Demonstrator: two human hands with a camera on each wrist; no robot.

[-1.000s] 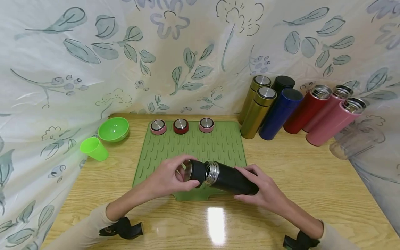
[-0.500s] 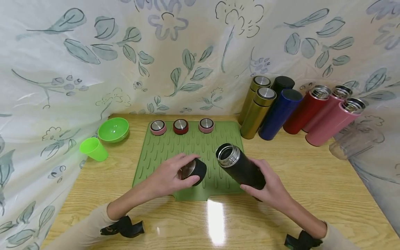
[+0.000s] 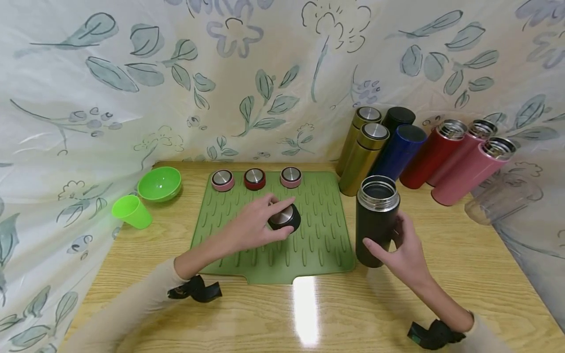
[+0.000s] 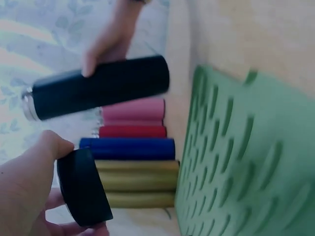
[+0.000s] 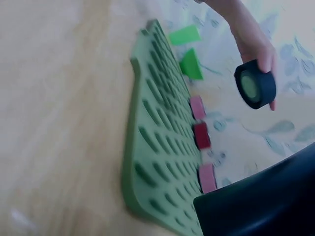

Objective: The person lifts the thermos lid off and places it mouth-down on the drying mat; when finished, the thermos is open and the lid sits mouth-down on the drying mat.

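Note:
My left hand [image 3: 253, 224] pinches a black bottle lid [image 3: 283, 216] by its sides above the green mat. Its silver top faces up in the head view, and its hollow, pale green underside shows in the right wrist view. Right of the mat, my right hand [image 3: 403, 257] grips an uncapped black thermos bottle [image 3: 370, 233] near upright, its steel threaded mouth upward. In the left wrist view the bottle [image 4: 103, 87] leans a little; whether its base touches the table I cannot tell. Lid and bottle are apart.
Two pink lids [image 3: 222, 180] and a red lid [image 3: 254, 179] line the back of the green mat [image 3: 247, 255]. Gold, blue, black, red and pink bottles [image 3: 472, 171] stand at the back right, near a clear pitcher [image 3: 503, 198]. Left are a green bowl [image 3: 160, 185] and cup [image 3: 132, 212].
The lid and bottle, close together a second ago, have separated. My right hand moved the bottle right and turned it from lying tilted to near upright. My left hand moved the lid slightly forward.

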